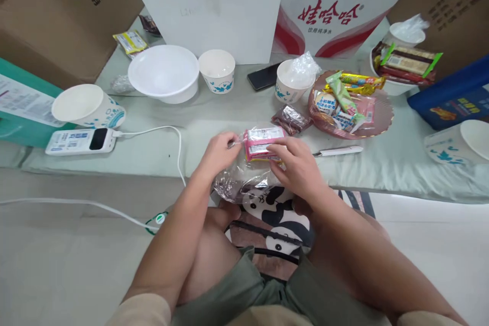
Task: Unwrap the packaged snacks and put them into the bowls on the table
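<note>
My left hand [219,152] is closed, its fingertips pinching the edge of a clear plastic bag [233,183] that hangs crumpled over the table's front edge. Pink-edged snack packets [263,140] sit at the mouth of the bag, between my two hands. Over their right side my right hand [296,163] rests with fingers apart, fingertips touching the wrapper. A dark wrapped snack [292,119] lies just behind that hand. Beside it, to the right, is a knife with a white handle [340,151].
A pink scalloped bowl [385,119] of snacks stands right of centre. Paper cups [217,71], a white bowl [163,71] and a phone [263,77] line the back, before cardboard boxes [206,15]. At left, a white power bank [80,141] trails a cable [179,147].
</note>
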`<action>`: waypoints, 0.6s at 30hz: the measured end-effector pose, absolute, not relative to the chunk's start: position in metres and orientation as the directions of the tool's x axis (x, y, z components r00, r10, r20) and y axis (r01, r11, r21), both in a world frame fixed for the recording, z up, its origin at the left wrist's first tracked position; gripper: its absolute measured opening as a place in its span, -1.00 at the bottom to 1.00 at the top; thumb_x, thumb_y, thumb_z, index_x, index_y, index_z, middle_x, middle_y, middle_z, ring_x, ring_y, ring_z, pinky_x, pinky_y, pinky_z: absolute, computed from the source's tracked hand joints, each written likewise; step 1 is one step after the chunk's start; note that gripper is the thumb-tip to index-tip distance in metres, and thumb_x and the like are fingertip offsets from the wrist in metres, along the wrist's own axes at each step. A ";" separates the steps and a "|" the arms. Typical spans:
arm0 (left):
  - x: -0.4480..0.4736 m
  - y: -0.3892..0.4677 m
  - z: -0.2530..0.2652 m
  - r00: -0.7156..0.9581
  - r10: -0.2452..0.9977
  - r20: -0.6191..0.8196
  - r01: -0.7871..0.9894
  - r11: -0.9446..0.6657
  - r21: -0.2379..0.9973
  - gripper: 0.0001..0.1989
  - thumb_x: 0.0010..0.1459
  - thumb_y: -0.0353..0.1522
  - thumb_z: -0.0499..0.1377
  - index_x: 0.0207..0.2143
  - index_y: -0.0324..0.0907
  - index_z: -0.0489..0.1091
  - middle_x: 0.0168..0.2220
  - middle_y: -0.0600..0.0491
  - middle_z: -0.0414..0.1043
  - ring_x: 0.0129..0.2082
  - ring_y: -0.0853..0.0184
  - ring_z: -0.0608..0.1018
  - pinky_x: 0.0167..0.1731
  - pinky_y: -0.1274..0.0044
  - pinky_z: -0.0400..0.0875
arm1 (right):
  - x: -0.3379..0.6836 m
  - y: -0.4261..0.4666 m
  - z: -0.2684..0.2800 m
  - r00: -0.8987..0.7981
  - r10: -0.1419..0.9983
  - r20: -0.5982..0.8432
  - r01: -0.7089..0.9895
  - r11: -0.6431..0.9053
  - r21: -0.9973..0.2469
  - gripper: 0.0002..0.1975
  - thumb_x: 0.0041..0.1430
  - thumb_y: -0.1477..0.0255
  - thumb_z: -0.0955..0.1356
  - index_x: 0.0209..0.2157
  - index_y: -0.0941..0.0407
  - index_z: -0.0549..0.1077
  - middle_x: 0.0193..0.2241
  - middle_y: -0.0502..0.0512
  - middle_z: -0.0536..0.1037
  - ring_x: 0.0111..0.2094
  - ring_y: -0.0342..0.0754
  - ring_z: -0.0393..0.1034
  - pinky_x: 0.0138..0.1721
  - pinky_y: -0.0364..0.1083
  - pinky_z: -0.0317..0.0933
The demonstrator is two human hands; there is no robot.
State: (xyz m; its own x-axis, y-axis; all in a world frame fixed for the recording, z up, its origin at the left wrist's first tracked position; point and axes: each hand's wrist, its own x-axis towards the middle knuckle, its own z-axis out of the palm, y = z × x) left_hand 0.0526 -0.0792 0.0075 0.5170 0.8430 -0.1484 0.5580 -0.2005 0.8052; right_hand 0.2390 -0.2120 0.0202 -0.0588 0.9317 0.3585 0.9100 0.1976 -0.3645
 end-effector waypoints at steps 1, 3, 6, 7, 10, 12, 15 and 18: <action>0.056 -0.080 0.008 0.503 0.846 -0.178 0.464 -0.091 0.881 -0.84 0.15 -0.31 0.14 -0.44 -0.17 0.41 -0.34 0.01 0.48 -0.24 0.24 0.52 -0.07 0.36 0.44 | 0.235 -0.206 0.018 -0.085 0.941 0.327 0.914 0.205 -0.350 -0.68 0.29 0.44 0.31 0.05 0.06 0.48 0.05 0.27 0.54 0.08 0.20 0.42 0.07 0.15 0.30; 0.060 -0.081 0.012 0.495 0.825 -0.272 0.216 0.187 0.958 -0.85 0.13 -0.28 0.17 -0.42 -0.17 0.42 -0.35 0.03 0.49 -0.25 0.26 0.54 -0.17 0.44 0.48 | 0.230 -0.198 0.014 -0.105 0.958 0.267 0.921 0.194 -0.336 -0.53 0.24 0.40 0.36 0.18 0.05 0.39 0.18 0.29 0.46 0.20 0.26 0.33 0.16 0.21 0.24; 0.062 -0.083 0.020 0.517 0.741 -0.428 -0.063 0.531 0.845 -0.88 0.06 -0.33 0.23 -0.33 -0.18 0.46 -0.28 0.02 0.55 -0.26 0.27 0.59 -0.31 0.48 0.54 | 0.227 -0.193 0.009 -0.063 0.968 0.244 0.928 0.147 -0.342 -0.34 0.16 0.38 0.42 0.29 0.02 0.27 0.28 0.31 0.36 0.28 0.31 0.25 0.22 0.27 0.19; 0.062 -0.083 0.022 0.534 0.709 -0.461 -0.106 0.597 0.796 -0.87 0.05 -0.35 0.23 -0.30 -0.18 0.46 -0.25 0.01 0.57 -0.27 0.27 0.61 -0.35 0.49 0.55 | 0.227 -0.192 0.007 -0.039 0.966 0.254 0.926 0.130 -0.354 -0.31 0.15 0.39 0.43 0.31 0.00 0.24 0.29 0.31 0.34 0.29 0.32 0.24 0.23 0.28 0.18; 0.062 -0.083 0.026 0.560 0.644 -0.521 -0.150 0.697 0.701 -0.91 0.08 -0.37 0.22 -0.32 -0.18 0.41 -0.21 -0.03 0.62 -0.31 0.25 0.65 -0.50 0.53 0.52 | 0.232 -0.189 0.004 0.003 0.961 0.277 0.891 0.123 -0.437 -0.26 0.11 0.38 0.46 0.31 -0.02 0.22 0.29 0.32 0.31 0.29 0.30 0.24 0.24 0.28 0.21; 0.064 -0.082 0.028 0.524 0.646 -0.556 -0.159 0.715 0.680 -0.93 0.11 -0.36 0.20 -0.34 -0.17 0.38 -0.24 -0.05 0.64 -0.35 0.24 0.67 -0.59 0.57 0.46 | 0.237 -0.188 0.003 0.014 0.962 0.272 0.840 0.137 -0.525 -0.25 0.08 0.34 0.50 0.28 0.00 0.24 0.28 0.32 0.31 0.30 0.27 0.24 0.24 0.25 0.24; 0.070 -0.081 0.030 0.427 0.657 -0.621 -0.142 0.727 0.672 -0.91 0.18 -0.35 0.13 -0.36 -0.19 0.34 -0.34 -0.08 0.64 -0.43 0.28 0.67 -0.67 0.65 0.33 | 0.243 -0.187 0.005 0.035 0.972 0.234 0.758 0.127 -0.640 -0.26 0.03 0.29 0.54 0.23 0.00 0.29 0.26 0.32 0.32 0.30 0.25 0.24 0.26 0.23 0.23; 0.074 -0.079 0.030 0.349 0.684 -0.641 -0.111 0.709 0.696 -0.88 0.21 -0.36 0.10 -0.39 -0.19 0.29 -0.42 -0.08 0.62 -0.51 0.31 0.65 -0.72 0.68 0.17 | 0.248 -0.188 0.010 0.037 0.969 0.244 0.693 0.151 -0.705 -0.33 0.08 0.31 0.50 0.21 0.02 0.30 0.23 0.31 0.38 0.28 0.22 0.27 0.27 0.25 0.20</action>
State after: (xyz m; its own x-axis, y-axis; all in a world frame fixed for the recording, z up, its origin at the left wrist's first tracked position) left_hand 0.0743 -0.0785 0.0300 0.3488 0.6838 -0.6410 -0.1111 0.7093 0.6961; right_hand 0.2482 -0.1884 0.0103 0.0370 0.9692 0.2436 0.6927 0.1508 -0.7053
